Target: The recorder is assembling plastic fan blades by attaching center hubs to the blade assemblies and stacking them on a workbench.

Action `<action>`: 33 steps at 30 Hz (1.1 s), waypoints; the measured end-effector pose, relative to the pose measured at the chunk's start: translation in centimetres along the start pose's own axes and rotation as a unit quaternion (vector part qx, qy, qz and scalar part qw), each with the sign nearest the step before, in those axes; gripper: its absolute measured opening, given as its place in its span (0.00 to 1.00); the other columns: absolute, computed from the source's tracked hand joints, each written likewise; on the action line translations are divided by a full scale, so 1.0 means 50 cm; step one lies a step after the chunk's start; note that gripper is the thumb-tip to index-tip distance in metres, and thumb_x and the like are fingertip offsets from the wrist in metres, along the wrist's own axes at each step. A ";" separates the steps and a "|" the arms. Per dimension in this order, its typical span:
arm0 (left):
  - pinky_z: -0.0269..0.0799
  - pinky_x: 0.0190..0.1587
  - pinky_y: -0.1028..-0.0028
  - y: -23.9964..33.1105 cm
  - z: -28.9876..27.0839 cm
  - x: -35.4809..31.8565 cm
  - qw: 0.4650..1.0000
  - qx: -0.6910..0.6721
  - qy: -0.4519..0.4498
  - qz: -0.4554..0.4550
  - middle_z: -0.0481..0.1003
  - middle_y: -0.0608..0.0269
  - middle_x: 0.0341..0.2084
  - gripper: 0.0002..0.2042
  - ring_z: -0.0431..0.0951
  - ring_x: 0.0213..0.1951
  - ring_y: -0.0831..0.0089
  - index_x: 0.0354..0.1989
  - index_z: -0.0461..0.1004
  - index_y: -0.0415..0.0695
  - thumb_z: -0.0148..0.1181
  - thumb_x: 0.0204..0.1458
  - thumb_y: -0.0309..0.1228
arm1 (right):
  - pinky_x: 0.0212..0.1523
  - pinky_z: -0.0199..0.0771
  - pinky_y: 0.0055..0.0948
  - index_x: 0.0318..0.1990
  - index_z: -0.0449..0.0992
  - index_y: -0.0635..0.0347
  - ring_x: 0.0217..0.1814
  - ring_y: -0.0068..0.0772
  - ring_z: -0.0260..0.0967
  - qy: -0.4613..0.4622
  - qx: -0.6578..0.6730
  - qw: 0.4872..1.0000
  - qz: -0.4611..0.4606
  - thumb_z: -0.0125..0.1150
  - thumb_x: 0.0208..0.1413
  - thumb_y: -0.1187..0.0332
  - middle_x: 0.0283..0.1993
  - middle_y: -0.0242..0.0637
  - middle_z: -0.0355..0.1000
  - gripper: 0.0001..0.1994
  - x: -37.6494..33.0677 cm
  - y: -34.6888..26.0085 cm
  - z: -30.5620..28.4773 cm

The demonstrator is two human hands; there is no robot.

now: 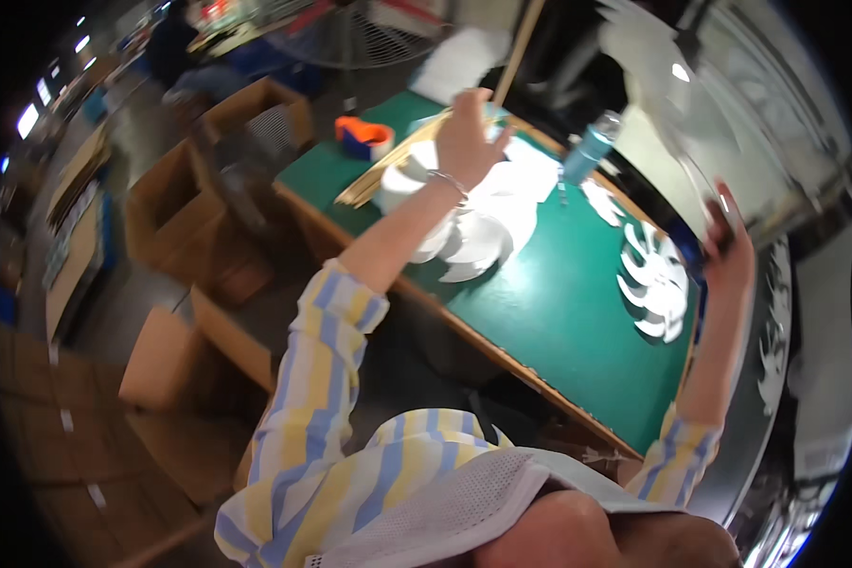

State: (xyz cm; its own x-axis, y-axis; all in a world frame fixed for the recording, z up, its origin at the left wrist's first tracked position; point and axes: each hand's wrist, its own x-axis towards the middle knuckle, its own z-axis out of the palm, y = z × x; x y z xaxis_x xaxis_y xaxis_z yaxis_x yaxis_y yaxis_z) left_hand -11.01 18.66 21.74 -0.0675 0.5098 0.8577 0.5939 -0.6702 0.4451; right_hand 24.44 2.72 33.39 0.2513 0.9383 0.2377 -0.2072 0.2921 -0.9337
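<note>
My left hand reaches over the far left of the green table, thumb apart from the fingers, with nothing visibly gripped. Beneath it lie white curved-blade pieces and a bundle of thin wooden sticks. Another long wooden stick rises behind my fingertips; whether they touch it is unclear. Raised at the table's right edge, my right hand is closed around the thin stem of a blurred, whitish translucent sheet with a jagged edge. Near that hand, a fan of white curved blades lies on the table.
An orange and dark blue tape dispenser sits at the table's left end. A teal bottle stands near its far edge. Open cardboard boxes crowd the floor to the left. A fan guard stands beyond the table.
</note>
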 end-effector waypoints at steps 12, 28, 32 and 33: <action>0.76 0.36 0.59 0.009 0.053 0.068 0.994 -0.007 -0.077 -0.081 0.80 0.52 0.28 0.09 0.81 0.33 0.51 0.44 0.74 0.45 0.53 0.61 0.34 | 0.16 0.55 0.16 0.54 0.66 0.73 0.33 0.21 0.72 -0.114 0.052 0.992 -0.023 0.39 0.68 0.70 0.49 0.55 0.76 0.16 0.203 -0.077 0.345; 0.77 0.38 0.59 -0.007 0.074 0.074 0.991 0.010 -0.090 -0.094 0.80 0.50 0.30 0.08 0.81 0.35 0.51 0.40 0.74 0.43 0.52 0.62 0.33 | 0.15 0.55 0.14 0.58 0.65 0.72 0.30 0.20 0.67 -0.170 0.043 0.984 0.011 0.42 0.68 0.68 0.50 0.50 0.74 0.18 0.235 -0.104 0.347; 0.77 0.37 0.59 -0.018 0.073 0.068 0.995 -0.002 -0.069 -0.069 0.81 0.51 0.31 0.08 0.81 0.34 0.51 0.41 0.75 0.44 0.52 0.62 0.33 | 0.15 0.52 0.13 0.58 0.71 0.65 0.25 0.16 0.62 -0.159 -0.121 0.979 -0.033 0.49 0.66 0.65 0.41 0.41 0.75 0.18 0.221 -0.107 0.363; 0.76 0.34 0.56 -0.037 0.079 0.062 0.999 -0.040 -0.017 -0.017 0.79 0.50 0.28 0.08 0.80 0.31 0.50 0.36 0.72 0.42 0.53 0.60 0.34 | 0.15 0.54 0.12 0.55 0.74 0.62 0.26 0.15 0.65 -0.159 -0.197 0.965 -0.068 0.54 0.63 0.64 0.37 0.39 0.74 0.17 0.196 -0.115 0.377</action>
State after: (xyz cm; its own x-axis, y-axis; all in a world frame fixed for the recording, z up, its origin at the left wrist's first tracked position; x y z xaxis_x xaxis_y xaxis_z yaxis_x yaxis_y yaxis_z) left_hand -9.15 23.65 22.56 -0.0581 0.5510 0.8325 0.5258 -0.6919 0.4947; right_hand 10.29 13.71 46.13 -0.0657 0.9236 0.3778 0.1982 0.3831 -0.9022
